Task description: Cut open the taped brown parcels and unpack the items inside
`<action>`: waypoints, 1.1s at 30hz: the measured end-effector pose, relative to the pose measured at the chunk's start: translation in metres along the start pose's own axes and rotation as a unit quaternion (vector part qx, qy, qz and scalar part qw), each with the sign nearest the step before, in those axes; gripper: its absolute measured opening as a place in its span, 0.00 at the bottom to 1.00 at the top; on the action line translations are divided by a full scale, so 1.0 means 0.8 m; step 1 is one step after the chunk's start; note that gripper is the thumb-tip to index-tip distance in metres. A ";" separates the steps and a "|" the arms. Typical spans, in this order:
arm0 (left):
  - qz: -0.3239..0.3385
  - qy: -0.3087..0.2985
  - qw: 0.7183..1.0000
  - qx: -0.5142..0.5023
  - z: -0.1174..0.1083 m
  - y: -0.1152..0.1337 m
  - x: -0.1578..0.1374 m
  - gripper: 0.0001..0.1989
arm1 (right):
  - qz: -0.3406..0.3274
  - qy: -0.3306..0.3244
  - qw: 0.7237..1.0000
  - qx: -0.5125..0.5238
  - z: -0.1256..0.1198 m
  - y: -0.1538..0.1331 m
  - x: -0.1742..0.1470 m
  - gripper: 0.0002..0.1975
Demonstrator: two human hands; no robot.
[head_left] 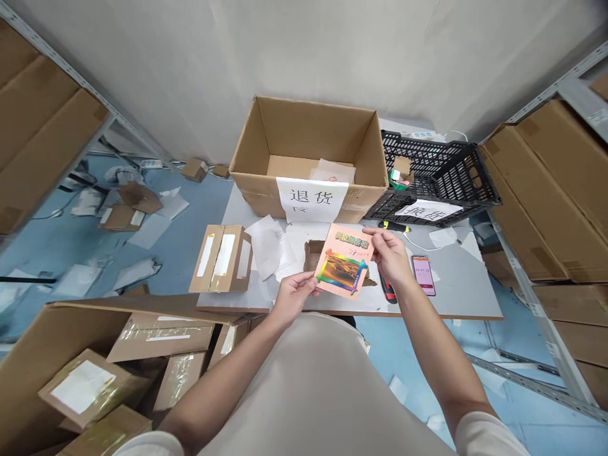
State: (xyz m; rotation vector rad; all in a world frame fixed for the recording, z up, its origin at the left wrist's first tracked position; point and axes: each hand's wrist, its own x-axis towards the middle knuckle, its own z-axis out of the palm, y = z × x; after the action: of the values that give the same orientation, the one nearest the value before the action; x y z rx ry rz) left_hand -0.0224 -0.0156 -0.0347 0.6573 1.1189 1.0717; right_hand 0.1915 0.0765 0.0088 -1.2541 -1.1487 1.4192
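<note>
A flat pink printed item [342, 261] sits just right of and below the centre of the frame, tilted, held above the near part of the surface [460, 297]. The left hand [292, 297] grasps its lower left edge, the fingers pinched on it, and the right hand [393, 256] grips its upper right edge the same way. Its face carries a line of dark characters over a golden picture with a rainbow border. Behind and partly hidden by it lies a piece of torn cardboard [312, 253]. At upper centre stands a large open cardboard box [256, 197] with a lettered white sheet [311, 199] hanging on its front; just beside it, toward the upper right, is a black crate [475, 177]. Right of centre, a lit phone [423, 275] lies near a red-and-black tool [388, 291], and a yellow-and-black tool [394, 227] rests before the crate. Left of centre are crumpled white paper [270, 247] and a taped carton [222, 258]. A bigger box [28, 342] of parcels fills the lower left.
</note>
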 end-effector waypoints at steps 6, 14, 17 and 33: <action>-0.096 -0.125 0.983 -0.096 0.016 0.002 -0.003 0.19 | -0.032 -0.101 0.994 -0.003 0.008 -0.018 0.003 0.20; -0.031 -0.073 0.993 -0.088 0.015 0.005 0.000 0.22 | 0.027 -0.116 0.993 0.001 0.004 -0.020 0.018 0.14; 0.014 -0.013 0.994 -0.107 0.002 0.004 0.002 0.28 | 0.020 -0.074 0.997 -0.027 -0.002 -0.021 0.022 0.14; 0.013 0.023 0.999 -0.031 0.000 -0.003 0.007 0.16 | -0.010 -0.112 0.994 -0.006 -0.014 -0.014 0.024 0.19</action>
State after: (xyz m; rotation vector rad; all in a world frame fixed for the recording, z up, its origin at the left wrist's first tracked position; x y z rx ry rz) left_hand -0.0214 -0.0110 -0.0388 0.6026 1.1159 1.1446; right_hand 0.2011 0.0980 0.0160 -1.1083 -1.3166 1.5698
